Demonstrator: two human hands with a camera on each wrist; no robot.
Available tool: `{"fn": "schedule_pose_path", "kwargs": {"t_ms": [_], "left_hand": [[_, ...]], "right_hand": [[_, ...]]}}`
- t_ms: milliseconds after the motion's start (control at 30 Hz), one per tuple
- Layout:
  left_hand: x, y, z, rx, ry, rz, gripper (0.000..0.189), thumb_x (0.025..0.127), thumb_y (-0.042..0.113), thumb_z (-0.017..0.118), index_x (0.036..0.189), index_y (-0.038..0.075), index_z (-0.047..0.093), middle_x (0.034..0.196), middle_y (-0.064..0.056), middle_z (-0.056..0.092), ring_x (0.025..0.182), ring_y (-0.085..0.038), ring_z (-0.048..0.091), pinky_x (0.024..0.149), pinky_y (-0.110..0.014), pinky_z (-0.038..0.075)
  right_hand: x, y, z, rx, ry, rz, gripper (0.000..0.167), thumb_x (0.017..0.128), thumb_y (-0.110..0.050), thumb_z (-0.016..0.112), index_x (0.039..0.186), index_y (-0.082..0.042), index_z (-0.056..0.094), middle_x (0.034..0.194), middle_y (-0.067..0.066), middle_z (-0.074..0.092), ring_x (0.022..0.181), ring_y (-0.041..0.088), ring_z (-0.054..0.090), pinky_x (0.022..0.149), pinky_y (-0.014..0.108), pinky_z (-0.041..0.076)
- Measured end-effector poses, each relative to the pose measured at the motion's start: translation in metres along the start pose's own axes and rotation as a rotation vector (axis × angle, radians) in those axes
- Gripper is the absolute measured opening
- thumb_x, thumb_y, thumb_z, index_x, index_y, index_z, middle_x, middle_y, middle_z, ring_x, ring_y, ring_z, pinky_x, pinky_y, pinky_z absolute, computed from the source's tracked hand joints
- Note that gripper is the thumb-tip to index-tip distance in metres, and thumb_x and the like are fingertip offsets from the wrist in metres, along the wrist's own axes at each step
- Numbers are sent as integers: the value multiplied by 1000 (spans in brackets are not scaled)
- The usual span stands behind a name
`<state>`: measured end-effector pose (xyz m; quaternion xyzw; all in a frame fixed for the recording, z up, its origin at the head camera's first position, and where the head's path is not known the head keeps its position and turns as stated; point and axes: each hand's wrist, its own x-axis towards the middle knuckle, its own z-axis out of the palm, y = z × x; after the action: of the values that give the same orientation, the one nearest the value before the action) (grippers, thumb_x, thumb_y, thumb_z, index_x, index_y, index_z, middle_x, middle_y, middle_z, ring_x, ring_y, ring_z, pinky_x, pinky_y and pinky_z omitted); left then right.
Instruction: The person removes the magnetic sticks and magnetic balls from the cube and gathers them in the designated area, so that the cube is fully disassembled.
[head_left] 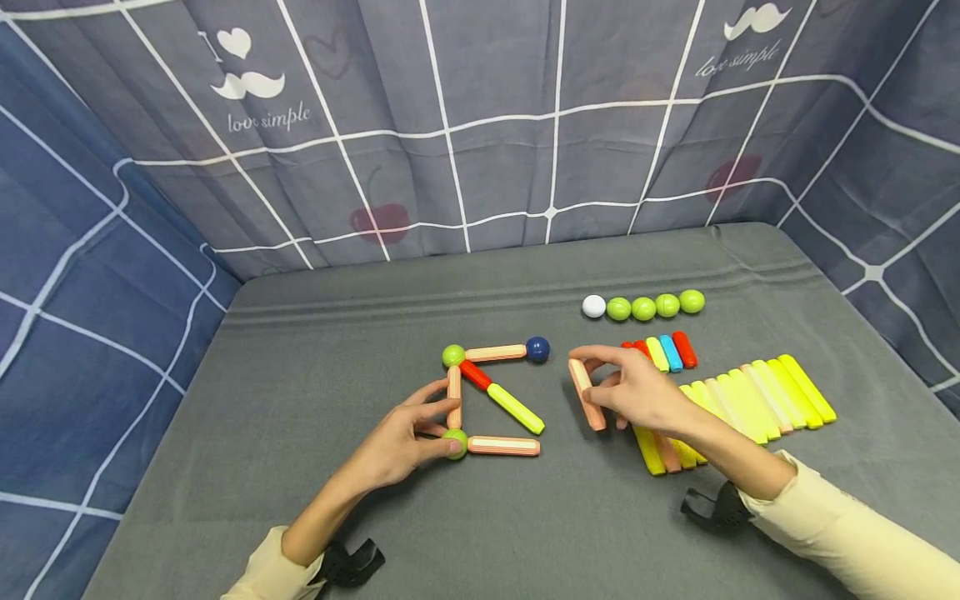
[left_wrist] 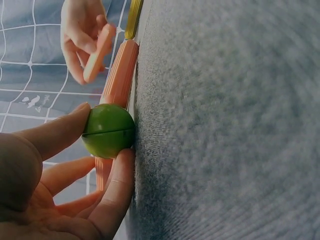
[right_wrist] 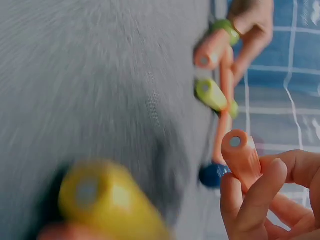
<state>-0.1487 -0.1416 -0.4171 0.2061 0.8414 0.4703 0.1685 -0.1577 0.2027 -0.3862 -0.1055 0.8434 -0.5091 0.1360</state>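
Note:
With thumb and fingertips, my left hand (head_left: 401,442) pinches a green ball (left_wrist: 108,131) at the near corner of a frame of joined sticks and balls. An orange stick (head_left: 454,398) runs from it to another green ball (head_left: 453,356). A second orange stick (head_left: 504,447) extends right. From the far ball, an orange stick (head_left: 497,353) leads to a dark blue ball (head_left: 537,349), and a red stick (head_left: 476,374) joins a yellow-green stick (head_left: 516,408) diagonally. My right hand (head_left: 637,387) holds a loose orange stick (right_wrist: 243,159), a silver disc on its end, right of the frame.
Under and beyond my right forearm lie rows of yellow and orange sticks (head_left: 750,404). Behind them are short red, yellow and blue sticks (head_left: 671,353). Farther back, a white ball (head_left: 594,307) and several green balls (head_left: 643,309) form a line on the grey cloth (head_left: 337,333).

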Motion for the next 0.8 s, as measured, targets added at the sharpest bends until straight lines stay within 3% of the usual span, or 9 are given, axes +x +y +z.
{"fn": "schedule_pose_path", "kwargs": {"t_ms": [200, 367, 467, 567, 667, 800], "left_hand": [[1, 0, 1, 3, 5, 2, 64, 84, 18, 81, 139, 0, 54, 158, -7, 29, 101, -20, 65, 77, -26, 54], [1, -1, 1, 1, 2, 4, 64, 84, 18, 81, 139, 1, 54, 158, -8, 29, 101, -20, 65, 77, -27, 54], [0, -1, 1, -1, 2, 3, 64, 84, 18, 81, 139, 1, 54, 158, -8, 28, 101, -20, 65, 77, -27, 54], [0, -1, 1, -6, 1, -1, 64, 84, 18, 81, 139, 0, 54, 158, -8, 29, 101, -21, 65, 76, -27, 54], [-1, -2, 2, -6, 2, -5, 64, 84, 19, 81, 139, 1, 54, 158, -7, 29, 101, -20, 65, 76, -27, 54], [0, -2, 2, 1, 3, -3, 64, 84, 19, 81, 140, 2, 54, 158, -7, 29, 101, -20, 65, 76, -27, 54]], "right_hand": [[-29, 13, -50, 11, -4, 47, 54, 86, 1, 63, 138, -3, 53, 119, 21, 58, 58, 22, 58, 45, 30, 44], [-57, 36, -91, -41, -2, 60, 55, 89, 0, 64, 142, -1, 48, 127, 24, 53, 52, 23, 55, 41, 33, 43], [-72, 52, -112, -96, 59, 65, 55, 92, 0, 62, 144, -5, 45, 125, 23, 53, 50, 22, 53, 41, 34, 43], [-81, 67, -132, -216, 143, 123, 60, 93, -3, 62, 148, -4, 38, 126, 26, 52, 57, 18, 54, 43, 33, 44], [-88, 84, -153, -330, 214, 194, 64, 96, -9, 61, 149, 6, 30, 129, 36, 47, 66, 15, 55, 47, 33, 45], [-96, 109, -177, -422, 280, 267, 63, 98, -15, 61, 147, 11, 31, 127, 41, 42, 69, 14, 53, 48, 32, 46]]}}
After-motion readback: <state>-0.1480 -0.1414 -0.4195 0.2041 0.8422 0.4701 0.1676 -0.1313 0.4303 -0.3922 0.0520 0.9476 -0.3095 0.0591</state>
